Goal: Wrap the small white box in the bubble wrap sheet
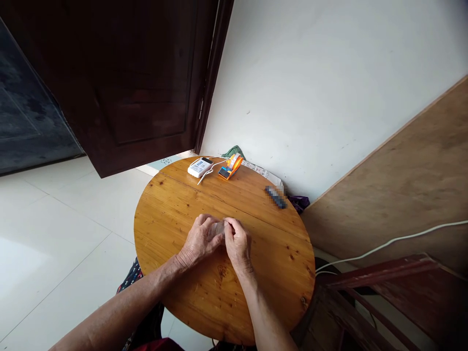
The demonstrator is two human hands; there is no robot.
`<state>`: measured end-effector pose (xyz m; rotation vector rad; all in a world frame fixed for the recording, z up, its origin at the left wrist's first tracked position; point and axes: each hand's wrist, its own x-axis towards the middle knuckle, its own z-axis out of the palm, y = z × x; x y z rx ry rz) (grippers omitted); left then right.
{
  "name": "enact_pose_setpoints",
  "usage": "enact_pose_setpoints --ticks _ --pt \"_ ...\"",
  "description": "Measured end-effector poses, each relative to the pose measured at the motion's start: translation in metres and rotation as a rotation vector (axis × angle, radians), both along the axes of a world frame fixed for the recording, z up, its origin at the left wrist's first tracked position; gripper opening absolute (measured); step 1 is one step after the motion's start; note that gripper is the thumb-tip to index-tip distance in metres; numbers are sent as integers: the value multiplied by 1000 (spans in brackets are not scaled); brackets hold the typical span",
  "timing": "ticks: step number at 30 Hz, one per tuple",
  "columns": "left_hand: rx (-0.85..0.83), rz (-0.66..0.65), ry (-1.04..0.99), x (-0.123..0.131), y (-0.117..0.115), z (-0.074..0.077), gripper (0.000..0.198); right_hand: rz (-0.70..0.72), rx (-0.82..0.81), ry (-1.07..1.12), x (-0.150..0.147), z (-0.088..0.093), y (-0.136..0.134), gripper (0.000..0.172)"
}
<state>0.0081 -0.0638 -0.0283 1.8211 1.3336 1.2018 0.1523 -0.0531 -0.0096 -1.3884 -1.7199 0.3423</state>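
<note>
Both my hands rest together near the middle of a round wooden table [175, 204]. My left hand [199, 240] and my right hand [237, 242] have their fingers curled and pinched around a small pale, translucent thing [218, 228] between them. I cannot make out what that thing is. The fingertips of both hands meet over it, just above the tabletop.
At the table's far edge lie a white device with a cord [199, 167], an orange tape dispenser [230, 167] and a dark blurred bar [276, 197]. A dark wooden door [120, 83] stands open behind. A plywood board [395, 190] and a white cable [387, 242] are at right.
</note>
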Motion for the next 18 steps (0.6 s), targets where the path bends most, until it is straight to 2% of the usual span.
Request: enact_pose_setpoints --ticks 7,18 --pt "-40 -66 18 -7 4 -3 31 23 -130 140 6 5 7 25" --pt "-66 -82 8 -6 6 -2 30 177 -18 -20 16 11 2 24"
